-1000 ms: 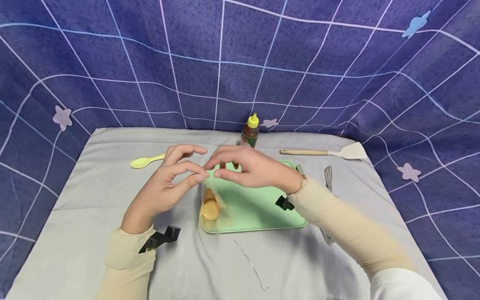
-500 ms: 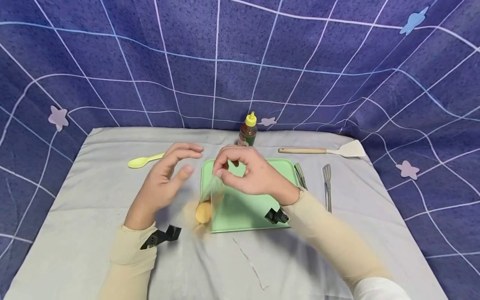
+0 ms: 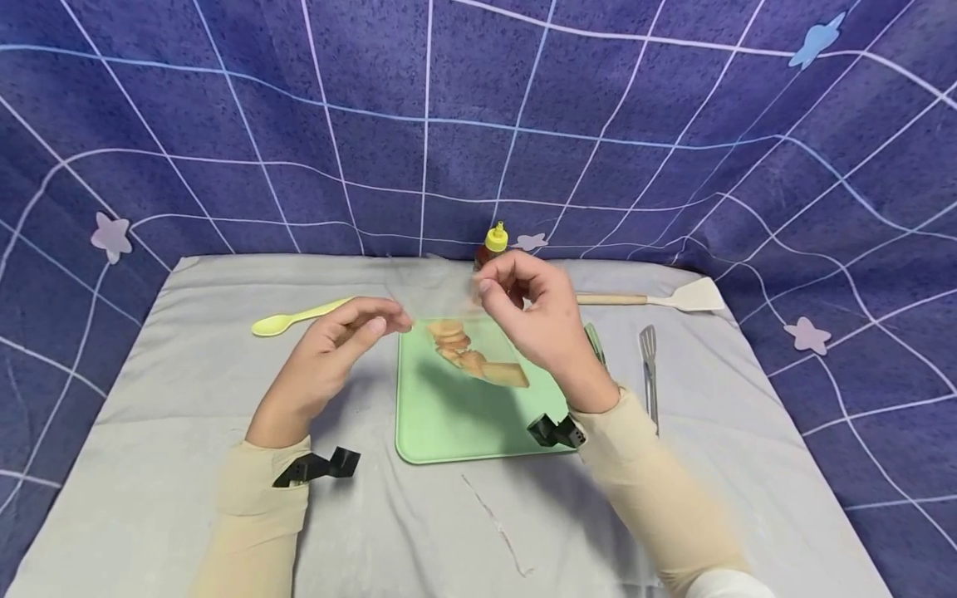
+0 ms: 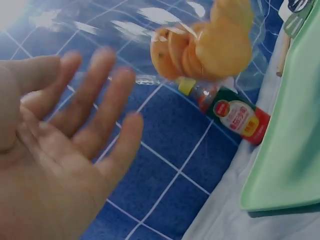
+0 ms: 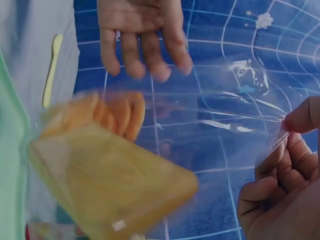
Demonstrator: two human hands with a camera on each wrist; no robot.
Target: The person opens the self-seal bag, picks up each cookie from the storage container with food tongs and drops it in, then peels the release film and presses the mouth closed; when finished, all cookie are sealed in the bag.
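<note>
A clear plastic bag (image 5: 215, 110) hangs above the green tray (image 3: 434, 432). My right hand (image 3: 534, 320) pinches the bag's upper edge between thumb and fingers, as the right wrist view shows closely. Inside the bag lie several round orange slices (image 4: 177, 52) and a flat yellow slab (image 5: 115, 180), blurred by motion. My left hand (image 3: 325, 365) is at the left of the bag. In the left wrist view its fingers (image 4: 120, 100) are spread and hold nothing.
A yellow-capped sauce bottle (image 4: 235, 115) stands behind the tray. The yellow spoon (image 3: 287, 324) lies at left. On the right are a wooden-handled spatula (image 3: 613, 299), a slotted metal turner (image 3: 649, 349) and another metal utensil (image 3: 595, 342) beside the tray. Blue cloth hangs behind.
My left fingers have come off the bag. My right hand has swung it first leftward, then up and right over the tray, and its contents now hang slantwise.
</note>
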